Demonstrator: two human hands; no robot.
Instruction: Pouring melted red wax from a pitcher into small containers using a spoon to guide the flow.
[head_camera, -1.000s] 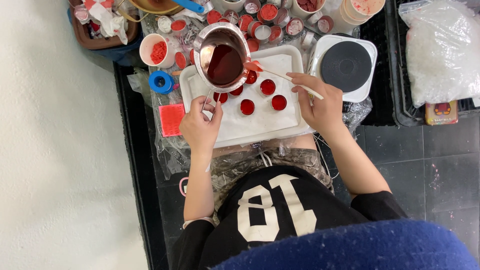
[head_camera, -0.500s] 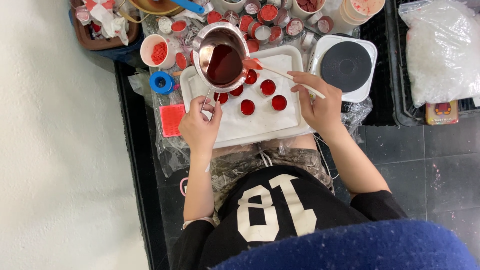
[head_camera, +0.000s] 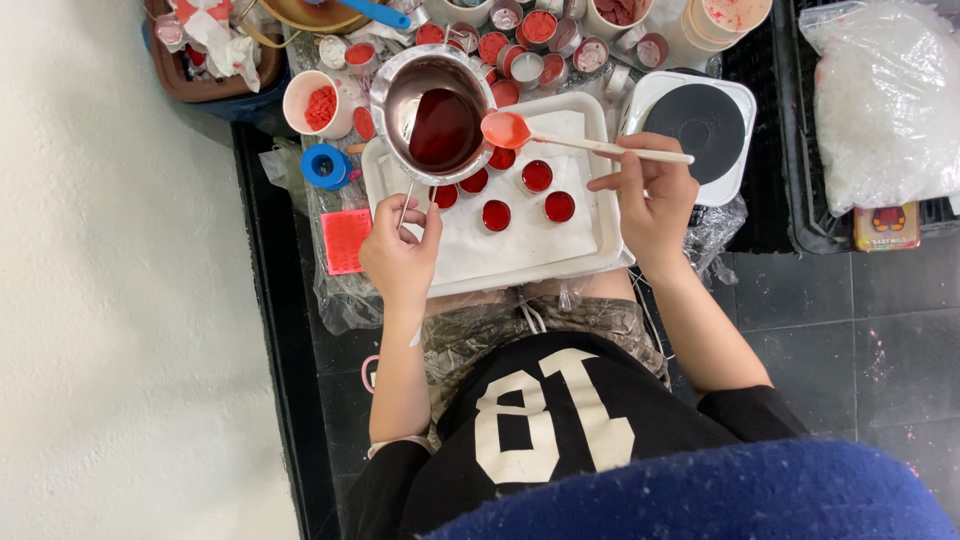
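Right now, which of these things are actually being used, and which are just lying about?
In use:
- left hand holding the metal pot of red liquid
- right hand holding the spoon
- small red-filled cups on the white tray

Lying about:
- hot plate
- blue tape roll
- plastic bag

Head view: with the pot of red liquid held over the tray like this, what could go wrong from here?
1. The left hand holds the metal pot of dark red liquid only by its thin handle, above the small red-filled cups; a wobble might slop liquid onto the white tray.
2. The right hand carries a red-coated spoon beside the pot rim; it may drip onto the tray liner.
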